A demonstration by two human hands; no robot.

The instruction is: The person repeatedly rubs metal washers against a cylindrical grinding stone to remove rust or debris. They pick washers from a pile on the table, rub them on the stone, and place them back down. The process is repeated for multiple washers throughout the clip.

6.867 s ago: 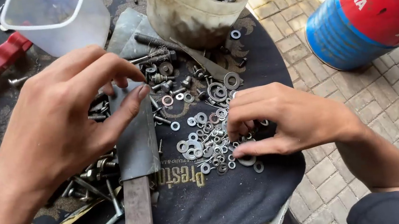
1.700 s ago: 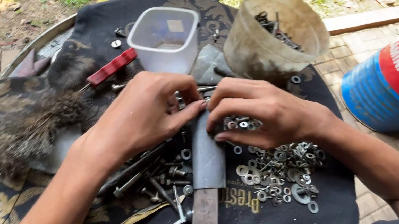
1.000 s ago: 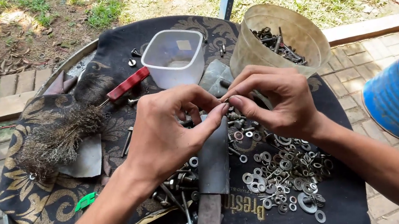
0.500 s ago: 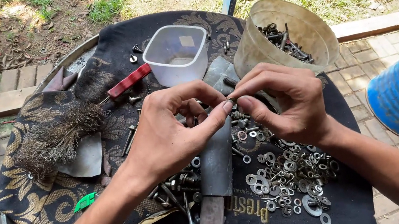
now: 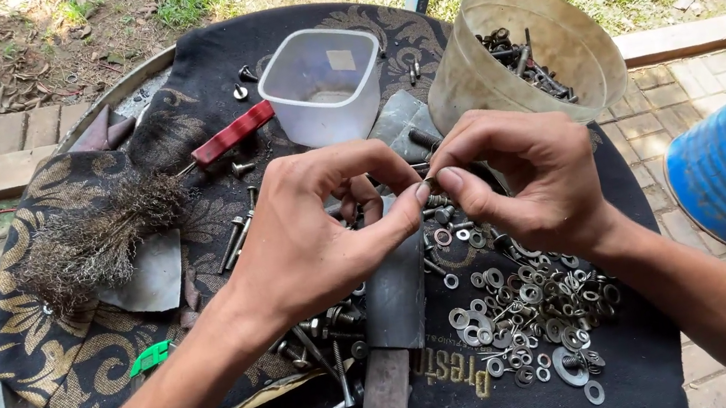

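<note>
We found little open room around our hands: the clear plastic tub point(image 5: 322, 82) and tan bucket point(image 5: 523, 49) blocked the far side, washers point(image 5: 529, 304) and bolts point(image 5: 324, 332) crowded the near cloth, and a flat blade point(image 5: 395, 294) lay directly beneath. Only the dark cloth point(image 5: 650, 362) at the near right edge lay bare.
</note>
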